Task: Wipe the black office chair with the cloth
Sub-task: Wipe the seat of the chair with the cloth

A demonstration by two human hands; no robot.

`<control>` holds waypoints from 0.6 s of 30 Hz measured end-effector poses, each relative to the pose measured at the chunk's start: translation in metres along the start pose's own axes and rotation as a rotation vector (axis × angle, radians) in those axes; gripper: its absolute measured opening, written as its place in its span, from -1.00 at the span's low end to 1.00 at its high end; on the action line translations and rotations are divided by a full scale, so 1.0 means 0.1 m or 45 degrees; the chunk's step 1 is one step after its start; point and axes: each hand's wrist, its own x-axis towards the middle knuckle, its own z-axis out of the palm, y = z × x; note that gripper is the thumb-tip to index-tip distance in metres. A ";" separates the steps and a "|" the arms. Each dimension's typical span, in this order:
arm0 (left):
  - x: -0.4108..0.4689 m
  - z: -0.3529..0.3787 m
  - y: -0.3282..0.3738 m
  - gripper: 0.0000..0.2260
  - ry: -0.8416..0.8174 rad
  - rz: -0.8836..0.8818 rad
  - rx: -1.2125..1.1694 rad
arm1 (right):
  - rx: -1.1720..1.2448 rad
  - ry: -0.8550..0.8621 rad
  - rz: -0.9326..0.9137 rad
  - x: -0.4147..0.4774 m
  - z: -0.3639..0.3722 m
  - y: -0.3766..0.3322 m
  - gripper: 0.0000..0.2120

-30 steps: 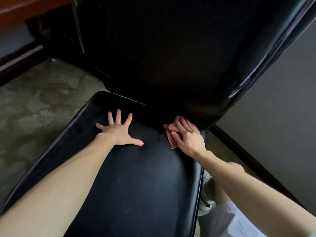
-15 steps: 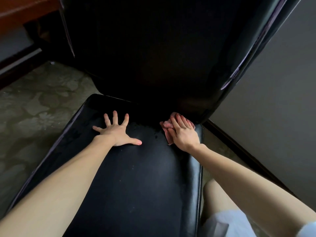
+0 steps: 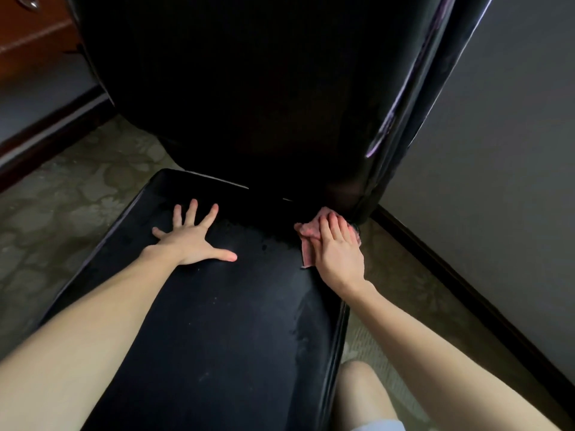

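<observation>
While left hand [image 3: 193, 241] rests on seat [image 3: 217, 321] | right hand [image 3: 337, 253] presses cloth [image 3: 308, 233]

The right hand [image 3: 337, 256] hides most of the cloth [image 3: 308, 250]. The black office chair [image 3: 217, 321] is cropped at backrest top and seat front.

patterned floor [image 3: 62, 197], grey wall [image 3: 497, 150], dark baseboard [image 3: 466, 295], wooden drawer [image 3: 31, 35]

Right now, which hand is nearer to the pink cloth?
Right. The right hand presses on the cloth at the back right corner of the seat. The left hand lies flat on the seat, apart from the cloth, to its left.
</observation>
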 end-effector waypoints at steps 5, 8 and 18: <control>-0.01 -0.04 0.01 0.18 -0.003 -0.016 -0.021 | 0.009 -0.031 0.023 0.11 -0.01 -0.13 -0.42; -0.01 -0.06 0.01 0.17 -0.014 -0.028 -0.002 | -0.004 -0.049 0.037 0.16 -0.03 -0.18 -0.40; -0.02 -0.11 -0.09 0.08 -0.055 0.006 -0.064 | 0.087 -0.161 0.033 0.40 0.11 -0.78 -0.33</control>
